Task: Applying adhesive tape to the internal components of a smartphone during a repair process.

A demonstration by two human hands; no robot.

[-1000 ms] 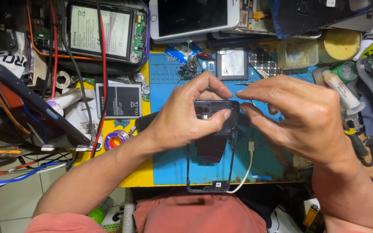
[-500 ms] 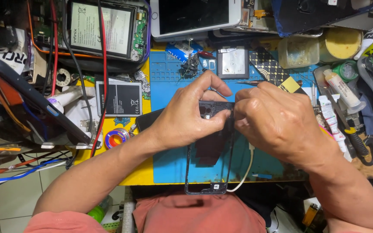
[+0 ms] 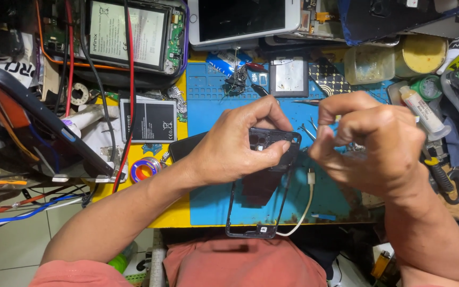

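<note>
Your left hand (image 3: 235,146) pinches the far end of the black phone frame (image 3: 258,196), thumb on the right edge by the camera cutout, fingers over the top. Frame's long axis runs near-far, slightly tilted: camera end far and a bit right, bottom end near, overhanging the near edge of the blue mat (image 3: 213,101). Your right hand (image 3: 370,146) is just right of the frame, off it, fingers curled tight with thumb and forefinger pressed together; can't tell if anything's between them. White cable (image 3: 306,199) runs along the frame's right side. Battery (image 3: 148,120) sits left, tweezers (image 3: 308,127) far, between your hands.
</note>
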